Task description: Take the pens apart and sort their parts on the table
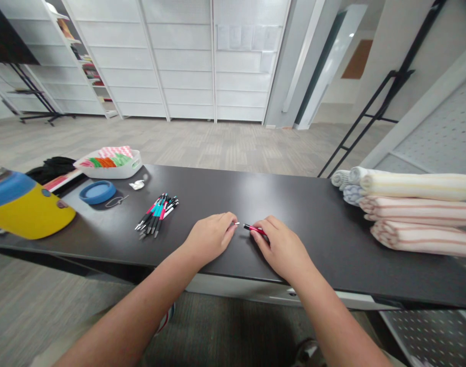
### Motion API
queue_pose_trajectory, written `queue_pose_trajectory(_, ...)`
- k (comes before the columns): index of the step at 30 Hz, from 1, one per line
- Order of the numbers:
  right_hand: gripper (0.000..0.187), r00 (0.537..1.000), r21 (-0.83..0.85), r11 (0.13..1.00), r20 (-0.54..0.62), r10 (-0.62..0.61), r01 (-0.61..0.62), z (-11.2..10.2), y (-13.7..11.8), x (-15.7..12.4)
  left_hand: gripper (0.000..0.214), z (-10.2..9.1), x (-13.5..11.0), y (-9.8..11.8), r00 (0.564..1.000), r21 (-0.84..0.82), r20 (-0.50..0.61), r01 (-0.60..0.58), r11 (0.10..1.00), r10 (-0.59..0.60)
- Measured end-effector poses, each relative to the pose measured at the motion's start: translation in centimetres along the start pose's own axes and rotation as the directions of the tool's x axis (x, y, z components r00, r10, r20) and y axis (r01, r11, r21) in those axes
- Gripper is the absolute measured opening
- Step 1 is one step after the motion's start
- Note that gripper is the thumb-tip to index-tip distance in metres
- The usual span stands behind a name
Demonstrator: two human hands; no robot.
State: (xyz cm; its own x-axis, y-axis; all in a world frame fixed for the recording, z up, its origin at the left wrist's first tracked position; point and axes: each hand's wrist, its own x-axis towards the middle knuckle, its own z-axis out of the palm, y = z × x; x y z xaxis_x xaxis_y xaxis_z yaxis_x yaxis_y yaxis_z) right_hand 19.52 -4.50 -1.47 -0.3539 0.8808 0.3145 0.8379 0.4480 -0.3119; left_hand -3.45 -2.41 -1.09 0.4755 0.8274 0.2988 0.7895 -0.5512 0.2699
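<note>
Over the front middle of the dark table, my right hand [282, 244] is closed on a red pen barrel [256, 229] whose black end points left. Facing it across a narrow gap, my left hand [212, 237] pinches a slim piece with a silver tip [236, 223]; most of that piece is hidden by the fingers. The two pieces do not touch. To the left of my left hand lies a loose pile of pens [158, 214] in red, teal, black and white.
On the left are a yellow and blue container [28, 209], a blue round lid [97, 192], a crumpled white scrap [137, 184] and a white basket [135, 165] of colourful packets. Rolled striped towels [419, 211] are stacked on the right of the table [233, 191].
</note>
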Motion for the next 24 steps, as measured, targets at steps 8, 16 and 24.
queue_pose_trajectory(8, 0.012, 0.998, -0.002, 1.000, -0.060, -0.010, 0.009, 0.54, 0.53, 0.10, 0.007, 0.02, 0.04, -0.12, 1.000, -0.008, -0.017, -0.005, 1.000, 0.005)
queue_pose_trajectory(16, 0.018, 0.998, -0.015, 0.999, -0.048, -0.040, 0.040, 0.51, 0.69, 0.22, 0.012, 0.29, -0.04, -0.07, 0.998, -0.004, -0.035, -0.051, 0.999, 0.051)
queue_pose_trajectory(24, 0.013, 0.971, -0.017, 0.975, -0.098, -0.220, 0.219, 0.44, 0.83, -0.19, 0.020, 0.24, -0.28, -0.11, 0.984, 0.013, 0.009, -0.178, 0.984, 0.178)
